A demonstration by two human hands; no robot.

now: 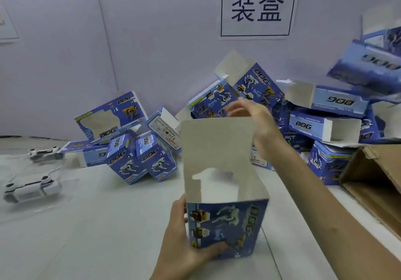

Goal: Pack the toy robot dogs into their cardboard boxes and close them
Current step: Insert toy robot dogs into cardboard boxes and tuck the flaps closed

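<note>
The left hand (184,243) curls its grip round the box (225,225); the right hand (253,119), loosely spread, is beside its flap (217,143).

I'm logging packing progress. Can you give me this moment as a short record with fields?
held item: open blue cardboard box, upright, top flap raised, no toy seen inside
left hand: grips the box's lower part
right hand: at the top flap's upper edge, blurred; grip unclear
unpacked toys: white toy robot dog at left, second toy robot dog behind it
background: box pile, several open
right side: brown carton
</note>
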